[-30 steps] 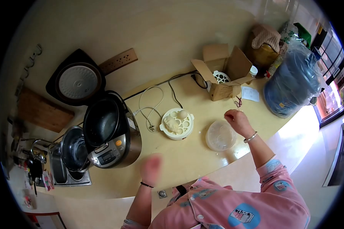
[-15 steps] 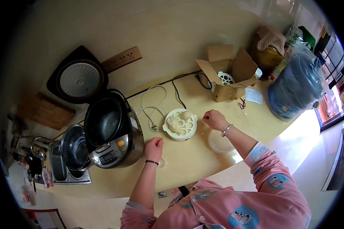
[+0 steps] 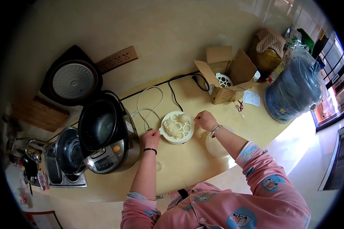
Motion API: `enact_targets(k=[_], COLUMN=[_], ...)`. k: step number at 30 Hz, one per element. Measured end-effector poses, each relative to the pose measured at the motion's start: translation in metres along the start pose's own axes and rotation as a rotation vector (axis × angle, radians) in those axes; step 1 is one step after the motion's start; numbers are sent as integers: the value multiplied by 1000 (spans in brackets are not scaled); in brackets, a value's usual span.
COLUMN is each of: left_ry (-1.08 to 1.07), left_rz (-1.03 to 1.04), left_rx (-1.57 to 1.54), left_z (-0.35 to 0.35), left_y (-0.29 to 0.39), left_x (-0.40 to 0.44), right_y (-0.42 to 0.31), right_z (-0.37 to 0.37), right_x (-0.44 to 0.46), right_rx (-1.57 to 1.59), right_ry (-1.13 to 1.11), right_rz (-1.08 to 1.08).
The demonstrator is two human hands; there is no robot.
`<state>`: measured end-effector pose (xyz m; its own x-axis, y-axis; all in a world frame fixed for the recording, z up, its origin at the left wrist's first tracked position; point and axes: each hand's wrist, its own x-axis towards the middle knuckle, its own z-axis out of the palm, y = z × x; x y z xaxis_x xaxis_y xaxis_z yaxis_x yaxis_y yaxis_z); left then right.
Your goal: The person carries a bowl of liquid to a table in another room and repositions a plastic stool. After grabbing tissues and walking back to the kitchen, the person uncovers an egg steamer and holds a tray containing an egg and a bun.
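A round white egg tray (image 3: 186,133) with several holes sits on its white base on the counter. On it lie a pale lump of dough or food (image 3: 171,129) and an egg (image 3: 184,118). My left hand (image 3: 151,139) is pinched closed at the tray's left side tab. At the tray's right edge, my right hand (image 3: 205,120) is closed, its fingertips by the rim on that side. A translucent plastic bowl (image 3: 216,147) stands under and beside my right forearm, partly hidden by it.
An open rice cooker (image 3: 132,147) stands to the left, with a metal pot (image 3: 68,152) over the sink (image 3: 53,168). Behind are cables (image 3: 162,93), an open cardboard box (image 3: 221,95), a paper slip (image 3: 251,98) and a jar (image 3: 265,57). A large blue bottle (image 3: 290,93) stands right.
Both hands have moved to the sides of the egg tray, my left from the counter's front area and my right leftward from above the plastic bowl. The view has shifted slightly.
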<state>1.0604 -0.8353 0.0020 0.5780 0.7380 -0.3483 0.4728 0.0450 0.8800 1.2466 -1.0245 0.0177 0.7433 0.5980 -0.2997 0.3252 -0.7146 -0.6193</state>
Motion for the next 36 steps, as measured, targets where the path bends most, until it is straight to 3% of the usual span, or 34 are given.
enact_targets(k=[11,26,36], left_ry=[-23,-72,-111], left_rz=[-80,-38,-9], left_rx=[-113,-146,-196], left_z=[-2,-6,-21], left_y=[3,14,25], left_x=[1,-12,-67], right_y=[-7,-12,-18], right_z=[-3,-14,-38], right_x=[-3,-16,-61], right_rx=[25,207,322], right_ry=[5,108,11], right_rz=[33,-154,-153])
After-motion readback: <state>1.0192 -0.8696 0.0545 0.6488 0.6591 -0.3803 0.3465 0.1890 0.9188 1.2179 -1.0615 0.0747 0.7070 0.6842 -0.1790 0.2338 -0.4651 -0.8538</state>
